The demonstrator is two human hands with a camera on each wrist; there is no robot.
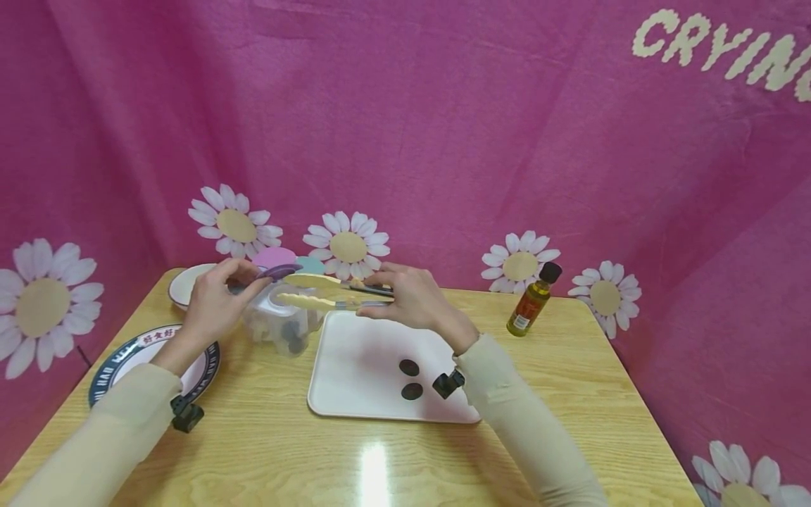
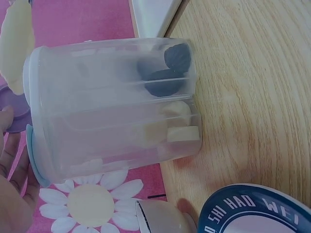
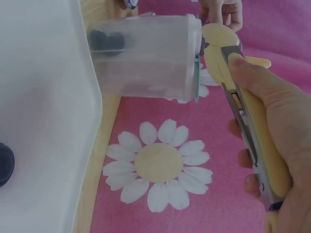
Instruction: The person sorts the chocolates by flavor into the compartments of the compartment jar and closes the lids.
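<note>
My left hand (image 1: 214, 299) pinches a purple flap lid (image 1: 279, 272) over a clear divided container (image 1: 274, 325). In the left wrist view the container stands upright, with dark round pieces (image 2: 167, 83) in one compartment and pale chunks (image 2: 182, 133) in another. My right hand (image 1: 415, 299) grips metal tongs (image 3: 252, 141) with pale yellow tips. The tips hang over the container's top, close to the raised purple lid, and stand a little apart in the head view. A pink lid (image 1: 274, 257) and a teal lid (image 1: 310, 265) show at the container's far side.
Right of the container lies a white tray (image 1: 361, 394) bearing two dark oval pieces (image 1: 410, 391). An oil bottle (image 1: 529, 306) stands at the back right. A dark-rimmed plate (image 1: 212, 359) and a white bowl (image 1: 184, 285) are at the left. A pink flowered cloth (image 1: 405, 141) hangs behind the table.
</note>
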